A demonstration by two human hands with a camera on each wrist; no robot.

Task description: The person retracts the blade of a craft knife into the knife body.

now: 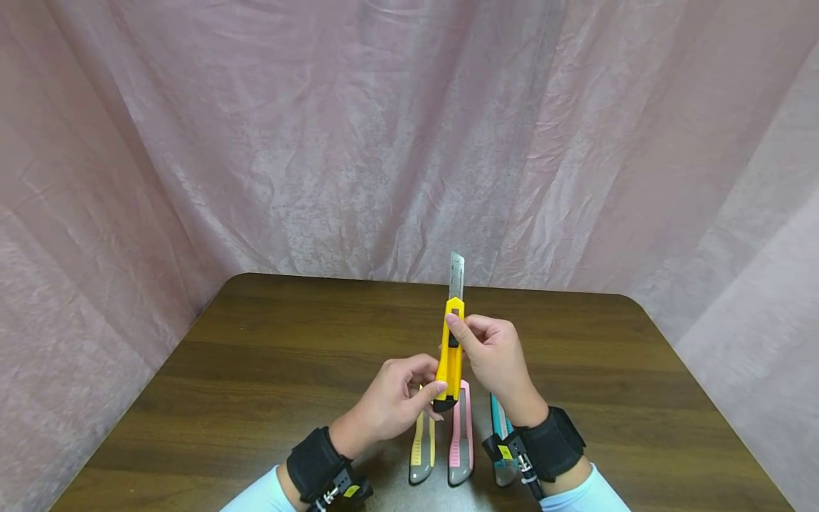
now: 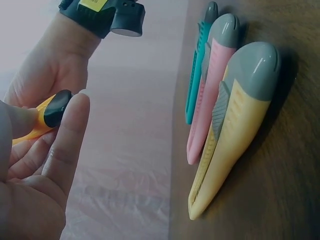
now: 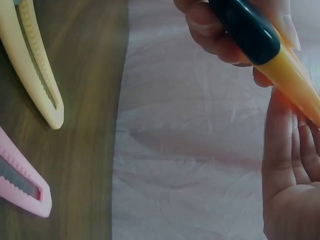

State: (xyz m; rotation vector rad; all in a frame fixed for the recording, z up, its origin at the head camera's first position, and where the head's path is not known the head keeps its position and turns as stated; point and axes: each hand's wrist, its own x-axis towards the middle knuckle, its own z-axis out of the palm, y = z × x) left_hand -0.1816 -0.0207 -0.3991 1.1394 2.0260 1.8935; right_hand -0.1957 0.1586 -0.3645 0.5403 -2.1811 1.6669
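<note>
A yellow utility knife with a black end cap is held up over the table, its metal blade extended and pointing away. My left hand pinches its lower end, thumb on the front near the cap. Higher up, my right hand grips the body, with the thumb lying by the black slider. The left wrist view shows the black end cap close to an extended left finger. Seen from the right wrist, the knife's yellow body runs between both hands.
Below the hands, three more utility knives lie side by side on the brown wooden table: pale yellow, pink and teal. The right wrist partly covers the teal one. A pink curtain hangs behind the table.
</note>
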